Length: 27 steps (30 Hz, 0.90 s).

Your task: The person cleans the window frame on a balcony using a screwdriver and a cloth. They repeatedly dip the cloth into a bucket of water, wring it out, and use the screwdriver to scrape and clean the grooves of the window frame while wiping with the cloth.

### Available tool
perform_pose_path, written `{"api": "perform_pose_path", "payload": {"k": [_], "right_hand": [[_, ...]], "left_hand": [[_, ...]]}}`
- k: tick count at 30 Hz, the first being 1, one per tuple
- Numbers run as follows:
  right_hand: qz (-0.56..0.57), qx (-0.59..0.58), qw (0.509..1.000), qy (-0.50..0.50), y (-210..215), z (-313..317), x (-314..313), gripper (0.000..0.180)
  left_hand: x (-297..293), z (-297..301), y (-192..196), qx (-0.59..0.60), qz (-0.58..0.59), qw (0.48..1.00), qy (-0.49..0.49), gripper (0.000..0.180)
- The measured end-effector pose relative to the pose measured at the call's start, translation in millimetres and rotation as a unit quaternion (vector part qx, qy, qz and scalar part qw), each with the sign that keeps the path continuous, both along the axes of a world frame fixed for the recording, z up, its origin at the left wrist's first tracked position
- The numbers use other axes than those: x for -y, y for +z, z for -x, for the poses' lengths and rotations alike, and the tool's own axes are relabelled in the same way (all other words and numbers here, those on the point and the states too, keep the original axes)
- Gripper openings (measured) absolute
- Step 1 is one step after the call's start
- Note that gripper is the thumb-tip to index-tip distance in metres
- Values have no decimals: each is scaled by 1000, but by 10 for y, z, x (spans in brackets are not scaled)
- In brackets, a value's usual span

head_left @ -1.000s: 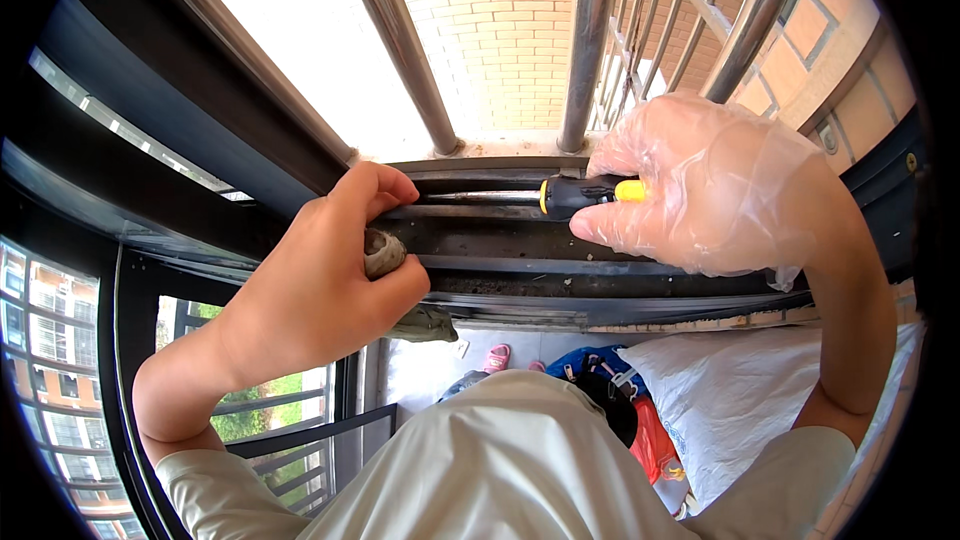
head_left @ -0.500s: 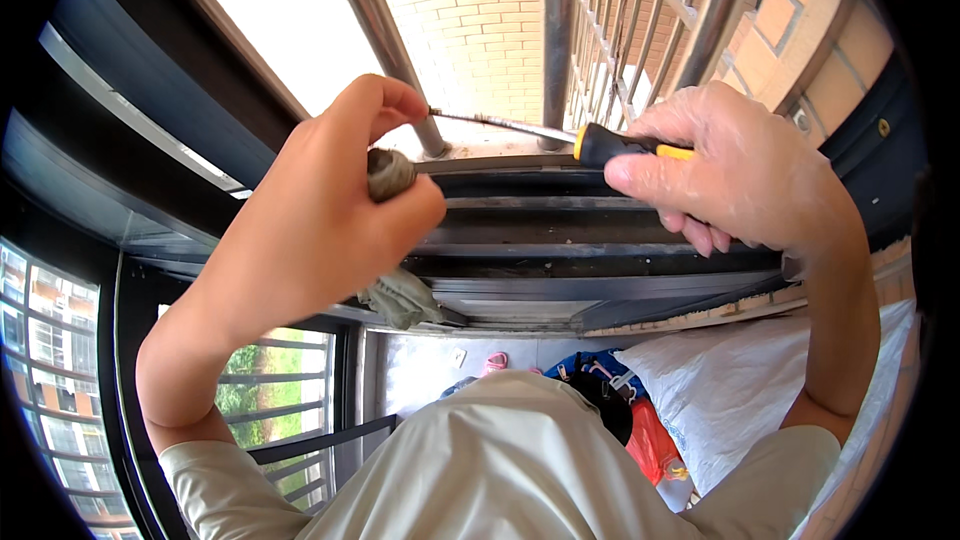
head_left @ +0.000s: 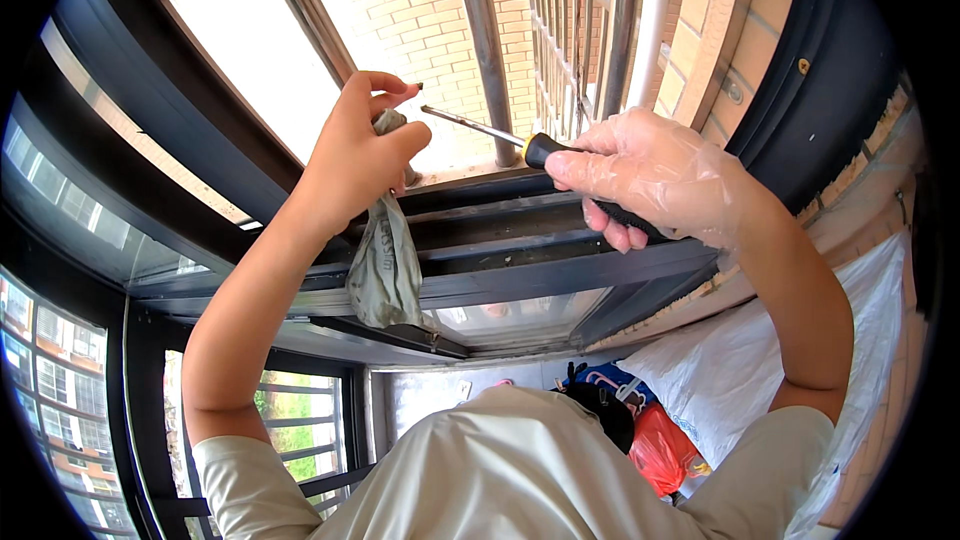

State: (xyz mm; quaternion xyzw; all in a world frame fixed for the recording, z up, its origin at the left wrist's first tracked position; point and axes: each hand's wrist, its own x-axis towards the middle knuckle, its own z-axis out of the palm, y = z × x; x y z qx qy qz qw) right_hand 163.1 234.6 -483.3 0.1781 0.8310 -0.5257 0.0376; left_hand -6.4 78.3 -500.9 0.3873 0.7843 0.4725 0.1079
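My right hand (head_left: 640, 175), in a clear plastic glove, is closed round the black and yellow handle of a screwdriver (head_left: 478, 128). Its metal shaft points up and to the left, with dark dirt near the tip. Bare, my left hand (head_left: 365, 140) clutches a grey-green cloth (head_left: 388, 265), which hangs down from the palm. The index finger of that hand stretches toward the screwdriver tip, and its fingertip looks dark. A small gap separates finger and tip. Below both hands runs the dark window track (head_left: 490, 230) with its long grooves.
Metal bars (head_left: 485, 50) stand beyond the sill, with a brick wall (head_left: 405, 0) behind them. Dark window frames (head_left: 170, 90) rise at the left. A white sheet (head_left: 700, 380) and a red plastic bag (head_left: 662, 448) lie low at the right.
The screwdriver tip has come away from my left fingers. Both hands sit further left in view, and more of the cloth now hangs visible. The view itself has tilted.
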Motion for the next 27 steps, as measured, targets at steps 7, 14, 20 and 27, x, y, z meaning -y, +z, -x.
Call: {"api": "perform_pose_path", "payload": {"k": [7,14,20,27], "right_hand": [[-12,-26,998,-60,-101,199,66,43],[-19,-20,999,-27,-167,239,134,42],[27,-14,999,-22,-166,200,162,43],[13,-25,999,-21,-163,-130,284,37]], "left_hand": [[-24,-60,54,167,-87,982,-2,42],[-13,-83,-10,182,-113,977,9,44],[17,-20,-92,165,-131,977,-5,43],[353,-156,-2,189,-196,960,-61,34]]}}
